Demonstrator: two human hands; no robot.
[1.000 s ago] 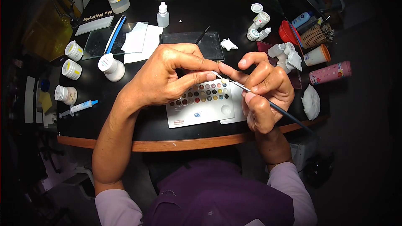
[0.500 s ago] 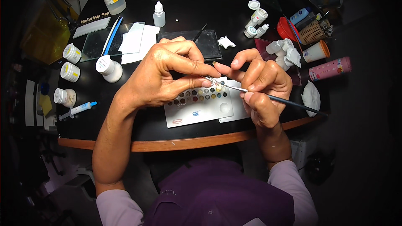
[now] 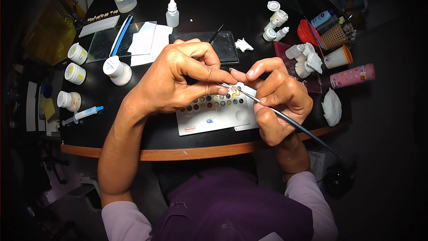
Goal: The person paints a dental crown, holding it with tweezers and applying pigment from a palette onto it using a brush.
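Two bare hands meet over the middle of the worktop (image 3: 156, 138) in the head view, its glossy black surface edged by a curved strip of brown wood. Thumb and forefinger of the left hand (image 3: 178, 73) are pinched together on a slim metallic piece (image 3: 226, 85), mostly covered by the fingertips. The right hand (image 3: 285, 98) grips a thin brush (image 3: 290, 121) between thumb and fingers, its smooth dark handle slanting down to the right and its pale metal collar pointing toward the left fingertips. A small pale piece (image 3: 237, 92) shows close by the brush's tip, too tiny to tell whether they touch. Just below lies a flat white palette (image 3: 223, 128), dotted with rows of round coloured spots and marked by a blue dab. Beyond the hands sit a dark rectangular slab (image 3: 229, 49) and a crumpled white scrap (image 3: 243, 44). To the left are a clear glass plate (image 3: 100, 47), a rounded jar (image 3: 118, 72) with a white lid and a plastic syringe (image 3: 87, 114); to the right, a soft white wad (image 3: 331, 108), a pink cylinder (image 3: 352, 76) and a woven holder (image 3: 333, 38).
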